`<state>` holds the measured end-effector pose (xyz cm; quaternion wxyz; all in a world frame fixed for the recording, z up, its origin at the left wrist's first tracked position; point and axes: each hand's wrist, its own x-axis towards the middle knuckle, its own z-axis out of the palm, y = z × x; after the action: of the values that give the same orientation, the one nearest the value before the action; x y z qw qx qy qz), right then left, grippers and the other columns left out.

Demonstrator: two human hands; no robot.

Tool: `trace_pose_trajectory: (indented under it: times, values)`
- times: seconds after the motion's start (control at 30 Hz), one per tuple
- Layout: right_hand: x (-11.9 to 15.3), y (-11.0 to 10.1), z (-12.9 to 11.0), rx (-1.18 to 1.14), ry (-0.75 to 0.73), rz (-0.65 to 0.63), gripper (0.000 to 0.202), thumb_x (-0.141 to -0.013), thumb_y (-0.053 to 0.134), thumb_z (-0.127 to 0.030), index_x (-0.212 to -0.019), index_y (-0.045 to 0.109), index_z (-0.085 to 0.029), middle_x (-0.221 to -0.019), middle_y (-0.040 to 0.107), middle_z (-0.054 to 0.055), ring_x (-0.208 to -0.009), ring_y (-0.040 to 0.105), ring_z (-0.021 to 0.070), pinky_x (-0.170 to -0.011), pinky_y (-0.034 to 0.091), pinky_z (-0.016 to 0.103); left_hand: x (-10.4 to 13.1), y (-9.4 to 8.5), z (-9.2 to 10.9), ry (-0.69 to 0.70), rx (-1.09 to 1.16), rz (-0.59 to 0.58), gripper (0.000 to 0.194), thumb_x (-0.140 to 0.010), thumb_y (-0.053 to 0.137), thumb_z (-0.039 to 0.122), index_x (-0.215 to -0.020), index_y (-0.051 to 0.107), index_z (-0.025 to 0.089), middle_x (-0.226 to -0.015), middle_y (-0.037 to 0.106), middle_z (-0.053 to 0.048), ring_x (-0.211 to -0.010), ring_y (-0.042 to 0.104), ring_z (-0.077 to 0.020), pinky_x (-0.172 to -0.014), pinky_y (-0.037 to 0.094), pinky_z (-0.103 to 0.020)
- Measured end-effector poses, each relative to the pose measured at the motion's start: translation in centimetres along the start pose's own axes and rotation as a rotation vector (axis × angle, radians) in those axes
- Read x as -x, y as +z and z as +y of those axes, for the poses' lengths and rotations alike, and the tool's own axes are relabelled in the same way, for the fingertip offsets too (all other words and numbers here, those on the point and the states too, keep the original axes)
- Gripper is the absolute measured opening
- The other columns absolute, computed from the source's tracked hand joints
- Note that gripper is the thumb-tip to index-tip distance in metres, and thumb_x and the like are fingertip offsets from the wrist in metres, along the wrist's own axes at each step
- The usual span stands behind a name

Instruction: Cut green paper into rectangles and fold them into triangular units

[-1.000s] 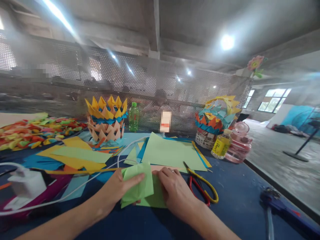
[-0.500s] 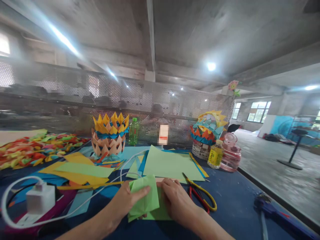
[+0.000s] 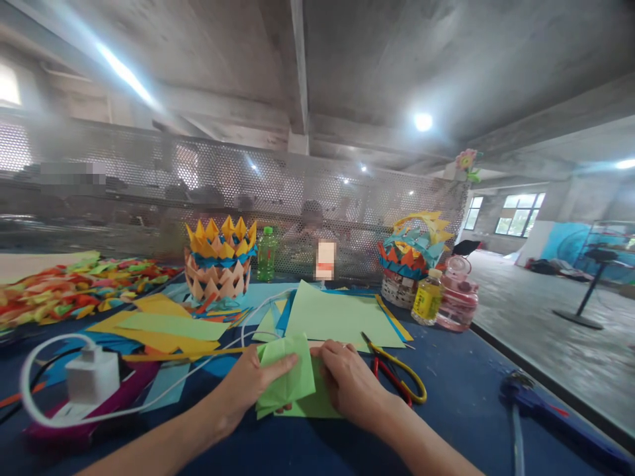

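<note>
My left hand (image 3: 251, 378) grips a folded piece of light green paper (image 3: 286, 373), its thumb lying across the creased front and the fingers behind it. Beneath that, a flat green paper (image 3: 317, 404) extends to the right. My right hand (image 3: 351, 375) is closed at the right edge of this paper, with its fingertips curled and partly hidden. A strip of pinkish paper shows just behind my hands. Scissors (image 3: 407, 378) with yellow and red handles lie to the right of my right hand, blades pointing away.
Green sheets (image 3: 342, 318) lie ahead. Behind stand a folded-paper basket (image 3: 218, 271), a green bottle (image 3: 266, 254), another paper basket (image 3: 414, 254), a yellow-labelled bottle (image 3: 427, 301) and a pink jug (image 3: 457, 304). A white charger (image 3: 93, 375) sits left; a blue-handled tool (image 3: 560, 416) lies right.
The view has shifted slightly, so the objects on the table sit a little higher. Both hands keep nearly the same hold on the green paper.
</note>
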<state>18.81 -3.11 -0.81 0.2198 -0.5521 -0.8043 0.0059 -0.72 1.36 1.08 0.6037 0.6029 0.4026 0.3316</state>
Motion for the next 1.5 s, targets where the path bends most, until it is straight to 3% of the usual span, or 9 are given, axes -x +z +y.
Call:
trace_pose_trajectory:
  times: [0.27,0.53,1.17,1.4,1.5]
  values:
    - [0.0,0.3,0.2,0.012,-0.008,0.0,0.031,-0.076,0.053,0.003,-0.099,0.064,-0.016,-0.101,0.066,0.009,-0.096,0.059,0.0233,-0.077,0.035,0.031,0.4,0.3,0.5,0.015,-0.007,0.006,0.037,-0.07,0.075,0.049,-0.08,0.073,0.013,-0.058,0.068,0.0,-0.05,0.062,-0.0184,-0.047,0.052,-0.026]
    - [0.0,0.0,0.0,0.003,-0.007,-0.003,0.034,-0.081,0.05,0.001,-0.107,0.063,-0.016,-0.103,0.066,0.01,-0.097,0.059,0.0234,-0.08,0.037,0.033,-0.2,0.0,-0.2,0.0,-0.002,-0.013,0.048,-0.065,0.079,0.055,-0.086,0.072,0.012,-0.062,0.069,-0.005,-0.051,0.062,-0.0183,-0.045,0.053,-0.026]
    - [0.0,-0.2,-0.2,0.015,0.008,-0.035,0.029,-0.079,0.049,0.002,-0.098,0.064,-0.015,-0.101,0.066,0.012,-0.097,0.059,0.0247,-0.08,0.036,0.034,-0.5,0.0,-0.5,-0.033,-0.022,-0.013,0.05,-0.064,0.079,0.056,-0.09,0.073,0.014,-0.069,0.071,-0.006,-0.056,0.065,-0.0205,-0.049,0.055,-0.029]
    - [0.0,-0.5,-0.4,0.001,0.026,-0.022,0.045,-0.067,0.049,0.008,-0.102,0.065,-0.016,-0.1,0.066,0.009,-0.097,0.059,0.0226,-0.078,0.036,0.031,-0.3,0.0,0.0,-0.007,-0.037,-0.019,0.053,-0.064,0.078,0.057,-0.093,0.073,0.014,-0.065,0.07,-0.005,-0.055,0.064,-0.0199,-0.05,0.055,-0.029]
    - [0.0,-0.7,-0.5,-0.014,0.033,-0.008,0.053,-0.071,0.047,0.009,-0.113,0.064,-0.018,-0.105,0.066,0.008,-0.099,0.06,0.0219,-0.079,0.036,0.032,-0.5,-0.2,-0.3,0.011,-0.033,-0.029,0.052,-0.066,0.078,0.058,-0.091,0.073,0.014,-0.067,0.071,-0.005,-0.059,0.065,-0.021,-0.054,0.056,-0.03]
